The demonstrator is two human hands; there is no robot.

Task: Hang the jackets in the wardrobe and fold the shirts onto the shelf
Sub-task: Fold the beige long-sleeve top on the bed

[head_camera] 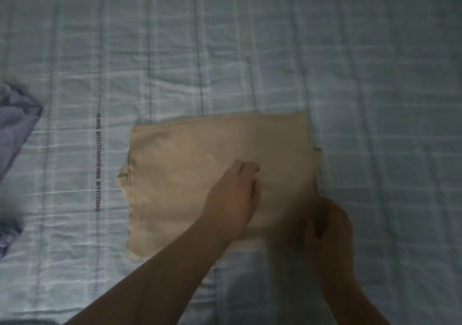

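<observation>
A beige shirt lies folded into a rough rectangle on the bed, near the middle of the view. My left hand rests on top of it, right of its centre, with the fingers curled against the cloth. My right hand is at the shirt's near right corner, fingers closed around the edge of the fabric there. Both forearms reach in from the bottom of the view.
The bed is covered by a pale blue checked sheet with a printed text stripe on the left. A crumpled lilac garment lies at the left edge.
</observation>
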